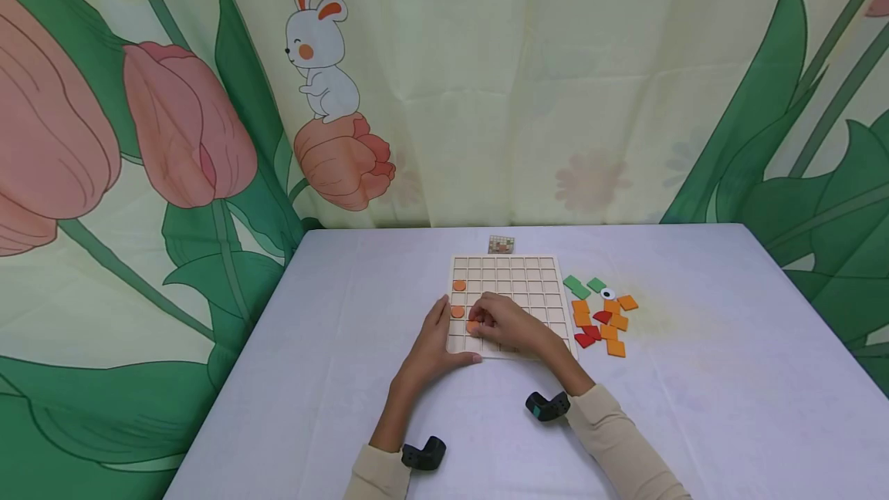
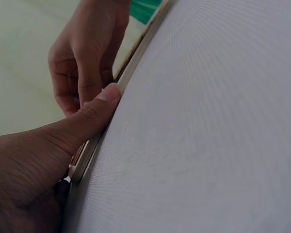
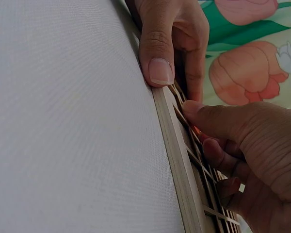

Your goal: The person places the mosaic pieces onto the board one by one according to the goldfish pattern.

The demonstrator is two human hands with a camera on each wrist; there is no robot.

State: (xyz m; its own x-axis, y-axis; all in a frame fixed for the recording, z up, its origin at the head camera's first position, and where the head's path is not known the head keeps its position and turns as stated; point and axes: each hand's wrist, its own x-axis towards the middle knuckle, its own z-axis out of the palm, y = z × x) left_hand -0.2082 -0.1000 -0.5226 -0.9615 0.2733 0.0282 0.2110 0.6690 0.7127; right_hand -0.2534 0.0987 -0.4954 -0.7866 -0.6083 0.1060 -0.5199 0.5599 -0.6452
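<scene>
A pale wooden grid board lies on the table before me. My left hand is at its near left corner, the straight fingers along the left side and the thumb against the near edge. Over the lower left cells, my right hand pinches an orange round piece, partly hidden by the fingers. Two other orange discs sit in the leftmost column, an upper disc and a lower disc. In the right wrist view, the left thumb presses the board's rim beside the right fingertips.
Right of the board lie several orange squares, green pieces, red pieces and a white disc with a black centre. A small patterned card lies behind the board. A printed curtain hangs behind the table.
</scene>
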